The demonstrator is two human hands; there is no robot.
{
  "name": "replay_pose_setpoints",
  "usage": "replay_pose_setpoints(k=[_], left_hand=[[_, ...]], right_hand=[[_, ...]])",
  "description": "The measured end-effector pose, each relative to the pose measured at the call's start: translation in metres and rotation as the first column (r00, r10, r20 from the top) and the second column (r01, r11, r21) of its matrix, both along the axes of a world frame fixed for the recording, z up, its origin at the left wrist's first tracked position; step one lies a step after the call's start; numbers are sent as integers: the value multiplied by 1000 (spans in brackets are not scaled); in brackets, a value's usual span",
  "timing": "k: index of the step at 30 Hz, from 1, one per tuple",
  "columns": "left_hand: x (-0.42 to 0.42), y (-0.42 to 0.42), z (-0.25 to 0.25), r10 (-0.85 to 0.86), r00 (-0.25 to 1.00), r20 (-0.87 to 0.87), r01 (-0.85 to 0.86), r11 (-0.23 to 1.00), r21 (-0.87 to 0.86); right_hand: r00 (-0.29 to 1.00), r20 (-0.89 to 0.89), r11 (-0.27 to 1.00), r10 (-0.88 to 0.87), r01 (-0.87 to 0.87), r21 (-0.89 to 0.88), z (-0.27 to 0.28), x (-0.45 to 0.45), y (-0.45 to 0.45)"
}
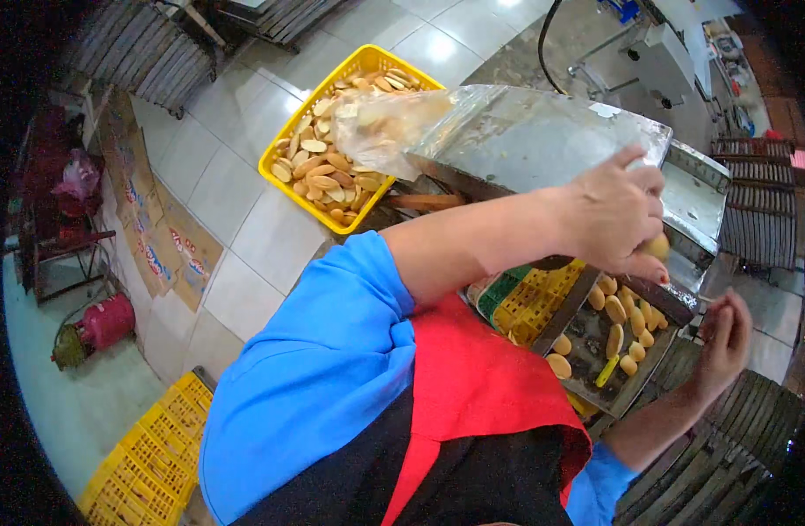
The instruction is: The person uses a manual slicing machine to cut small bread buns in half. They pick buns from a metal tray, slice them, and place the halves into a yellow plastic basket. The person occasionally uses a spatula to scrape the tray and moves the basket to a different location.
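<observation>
My left hand [616, 220] reaches across a sheet-metal machine housing [540, 135]. A small bread roll [656, 246] shows between its thumb and fingers, beside the metal chute [691, 194]. My right hand [724, 335] is raised near the chute's lower end, fingers bent; blur hides whether anything is in it. Below lies a dark tray [583, 368] with several small oblong rolls [616, 309] and a yellow-handled tool [607, 371]. Clear plastic sheeting [389, 128] hangs from the housing's far end over a yellow plastic crate [271, 154] of bread slices [320, 177].
Stacked metal trays [757, 197] stand at the right, and more slatted trays [698, 454] lie at lower right. Yellow crates [152, 454] sit at lower left. Flattened cardboard [159, 230] and a pink gas cylinder [106, 322] are on the left floor. A black cable [543, 49] hangs behind the machine.
</observation>
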State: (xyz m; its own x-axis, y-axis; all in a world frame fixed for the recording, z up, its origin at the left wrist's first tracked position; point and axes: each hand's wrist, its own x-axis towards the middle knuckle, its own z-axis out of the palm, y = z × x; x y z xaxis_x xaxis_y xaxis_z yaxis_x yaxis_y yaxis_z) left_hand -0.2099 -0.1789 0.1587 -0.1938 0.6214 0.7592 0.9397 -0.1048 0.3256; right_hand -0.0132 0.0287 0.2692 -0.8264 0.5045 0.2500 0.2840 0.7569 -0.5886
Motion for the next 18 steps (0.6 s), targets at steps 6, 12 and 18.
replay_pose_setpoints(k=[6,12,18], left_hand=[[8,13,-4,-46,997,-65,56,985,160],[23,12,10,114,963,-243,-67,979,194],[159,84,-48,-490,850,195,527,775,-348]], right_hand=[[502,863,989,-58,149,-20,-142,122,-3],[738,672,984,51,77,-159,-216,181,-7],[783,560,944,270,-100,-315,-240,176,13]])
